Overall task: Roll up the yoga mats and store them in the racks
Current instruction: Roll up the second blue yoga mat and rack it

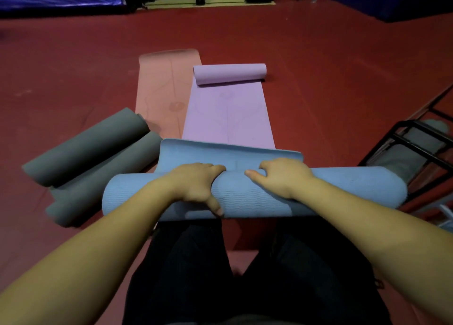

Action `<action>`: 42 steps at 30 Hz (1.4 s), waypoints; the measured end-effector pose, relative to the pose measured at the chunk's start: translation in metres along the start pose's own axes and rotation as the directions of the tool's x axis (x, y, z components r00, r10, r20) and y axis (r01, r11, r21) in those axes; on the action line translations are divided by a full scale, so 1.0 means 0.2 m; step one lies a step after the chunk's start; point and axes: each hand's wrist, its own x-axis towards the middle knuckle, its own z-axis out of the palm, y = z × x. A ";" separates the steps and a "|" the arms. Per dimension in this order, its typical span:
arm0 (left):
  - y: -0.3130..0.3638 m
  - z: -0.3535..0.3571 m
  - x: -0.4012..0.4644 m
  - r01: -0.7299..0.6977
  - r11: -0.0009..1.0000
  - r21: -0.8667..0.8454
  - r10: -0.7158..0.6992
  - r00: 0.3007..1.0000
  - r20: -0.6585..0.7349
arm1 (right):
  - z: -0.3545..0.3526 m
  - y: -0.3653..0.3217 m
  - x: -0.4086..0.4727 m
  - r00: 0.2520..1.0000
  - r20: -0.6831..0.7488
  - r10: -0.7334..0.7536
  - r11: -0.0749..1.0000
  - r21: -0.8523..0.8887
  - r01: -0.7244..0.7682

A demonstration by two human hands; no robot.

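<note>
A blue yoga mat lies almost fully rolled across the floor in front of my knees, with a short flat flap left at its far side. My left hand grips the top of the roll near its middle, fingers curled over the far side and thumb toward me. My right hand grips the roll just to the right, fingers curled over it. A purple mat lies flat beyond, its far end partly rolled. A salmon mat lies flat to its left.
Two grey rolled mats lie on the red floor at my left. A black metal rack stands at the right with a grey rolled mat inside. Blue padding and dark equipment line the far wall.
</note>
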 end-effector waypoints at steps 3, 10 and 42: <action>-0.03 -0.03 0.01 0.013 0.988 -0.154 0.011 0.988 0.152 | -0.03 -0.03 -0.01 0.991 0.131 0.031 0.999 0.014 -0.033; -0.01 0.00 0.05 -0.040 0.986 -0.159 0.014 0.987 -0.160 | -0.08 0.04 0.10 0.905 0.411 0.104 0.972 0.153 -0.181; -0.06 -0.06 0.30 0.062 0.998 0.029 -0.062 0.998 0.030 | 0.12 0.05 0.16 0.987 -0.055 0.149 0.989 0.001 -0.149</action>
